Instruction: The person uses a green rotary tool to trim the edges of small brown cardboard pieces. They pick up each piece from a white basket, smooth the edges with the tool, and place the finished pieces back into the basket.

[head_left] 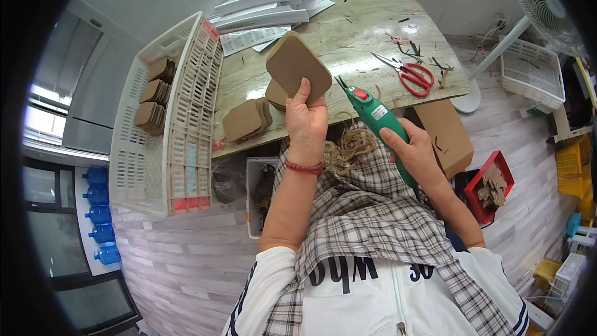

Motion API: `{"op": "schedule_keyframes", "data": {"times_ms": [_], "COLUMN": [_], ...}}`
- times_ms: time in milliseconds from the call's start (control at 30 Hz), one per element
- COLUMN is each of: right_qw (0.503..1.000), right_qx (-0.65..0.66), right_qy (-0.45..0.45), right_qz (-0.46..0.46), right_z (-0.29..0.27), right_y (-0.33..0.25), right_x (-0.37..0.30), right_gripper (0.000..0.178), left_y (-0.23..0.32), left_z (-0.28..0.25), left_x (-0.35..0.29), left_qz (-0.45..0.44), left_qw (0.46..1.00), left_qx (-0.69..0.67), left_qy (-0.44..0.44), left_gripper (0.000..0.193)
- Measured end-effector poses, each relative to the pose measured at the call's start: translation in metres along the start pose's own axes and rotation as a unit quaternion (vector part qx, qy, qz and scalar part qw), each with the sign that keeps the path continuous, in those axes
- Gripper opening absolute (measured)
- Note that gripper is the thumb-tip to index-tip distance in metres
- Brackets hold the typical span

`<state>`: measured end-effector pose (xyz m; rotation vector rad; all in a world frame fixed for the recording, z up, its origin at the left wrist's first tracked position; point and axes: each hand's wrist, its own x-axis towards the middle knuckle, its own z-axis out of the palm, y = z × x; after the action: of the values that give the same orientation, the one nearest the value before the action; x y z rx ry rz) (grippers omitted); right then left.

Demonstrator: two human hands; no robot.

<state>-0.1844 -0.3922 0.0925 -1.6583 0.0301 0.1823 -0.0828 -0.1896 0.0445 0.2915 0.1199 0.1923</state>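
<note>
My left hand (306, 118) is closed on a tan rounded-square pad (297, 65), thumb on its face, holding it up over the table edge. In my right hand (413, 151) is a green handheld electric tool (373, 112) with a red button and a thin two-pronged tip. That tip points at the pad's right side, a small gap away. Behind my left hand lies another tan pad (275, 94), partly hidden. A stack of similar pads (247, 121) sits at the table's near left edge. Loose straw-coloured strands (354, 149) lie on my checked apron (367, 211).
A white crate (194, 112) with more pad stacks (152, 96) stands left. On the marbled table (348, 34) are papers (267, 12), red-handled scissors (413, 79) and dark scraps (413, 46). At right are a cardboard box (443, 130), a red tray (510, 177) and a fan (538, 0).
</note>
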Motion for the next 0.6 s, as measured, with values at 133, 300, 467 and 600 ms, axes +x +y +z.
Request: {"op": "schedule_keyframes", "data": {"times_ms": [133,300,467,600], "right_qw": [1.000,1.000,1.000,0.999], "right_qx": [0.002,0.012,-0.006,-0.011], "right_qy": [0.000,0.004,0.023,0.033], "right_qz": [-0.002,-0.003,-0.013,-0.028], "right_z": [0.000,0.002,0.000,-0.001], "right_y": [-0.002,-0.005,-0.005,-0.007], "right_x": [0.000,0.000,0.003,0.006], "right_gripper": [0.036,0.036,0.036,0.036], "left_y": [-0.007,-0.015,-0.025,-0.033], "left_z": [0.002,-0.001,-0.002,-0.010], "left_x": [-0.002,-0.006,-0.021,-0.032], "left_qz": [-0.011,-0.019,-0.031,-0.054], "left_qw": [1.000,1.000,0.999,0.996], "left_qx": [-0.023,-0.018,0.008,0.053], "left_qy": [0.009,-0.012,-0.005,-0.038], "left_gripper": [0.043,0.045,0.041,0.039]}}
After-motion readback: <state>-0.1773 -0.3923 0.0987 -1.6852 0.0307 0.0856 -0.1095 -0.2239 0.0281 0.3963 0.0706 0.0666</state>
